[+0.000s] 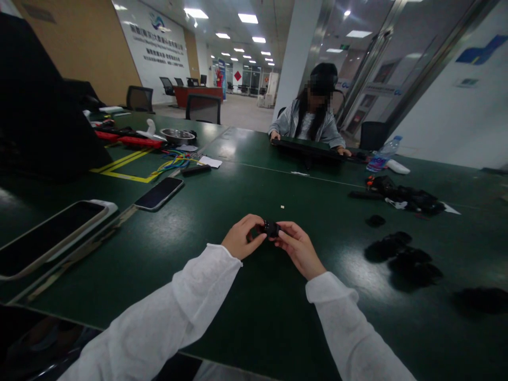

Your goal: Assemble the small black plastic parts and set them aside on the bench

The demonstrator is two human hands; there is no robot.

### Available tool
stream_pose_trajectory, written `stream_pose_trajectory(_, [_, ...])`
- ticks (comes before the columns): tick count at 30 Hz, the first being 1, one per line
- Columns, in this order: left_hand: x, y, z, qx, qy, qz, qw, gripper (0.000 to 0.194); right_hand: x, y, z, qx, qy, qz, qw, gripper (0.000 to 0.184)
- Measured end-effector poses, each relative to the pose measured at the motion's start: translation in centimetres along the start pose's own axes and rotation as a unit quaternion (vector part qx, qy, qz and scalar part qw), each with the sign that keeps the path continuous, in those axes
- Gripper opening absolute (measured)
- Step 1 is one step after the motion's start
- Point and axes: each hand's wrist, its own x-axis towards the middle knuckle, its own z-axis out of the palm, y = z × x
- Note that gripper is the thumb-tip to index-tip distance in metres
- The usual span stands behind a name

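Rectangular white ceiling lights (248, 18) shine beyond a glossy dark-green tabletop (262, 312). Over its near part, a small black object with pale specks (271, 228) sits between the two hands, pinched at the fingertips. The left hand (243, 238) has thumb and forefinger curved about its left end; the right hand (300, 247) presses thumb and fingers on its right end. Just beyond lies a tiny off-white piece (282, 207), apart from both hands.
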Motion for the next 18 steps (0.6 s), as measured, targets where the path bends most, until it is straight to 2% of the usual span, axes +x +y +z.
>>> stream_pose_trajectory(4, [0.0, -0.2, 0.1, 0.004, -0.002, 0.008, 1.000, 0.026, -0.1, -0.1, 0.0, 0.012, 0.007, 0.006, 1.000, 0.019])
stream_pose_trajectory(10, [0.0, -0.7, 0.3, 0.036, 0.016, 0.004, 0.999, 0.027, -0.2, -0.2, -0.1, 0.015, 0.002, 0.008, 1.000, 0.019])
stream_pose_trajectory(18, [0.0, -1.2, 0.2, 0.068, 0.013, 0.025, 0.997, 0.014, 0.0, 0.2, -0.3, 0.017, -0.003, 0.004, 1.000, 0.018])
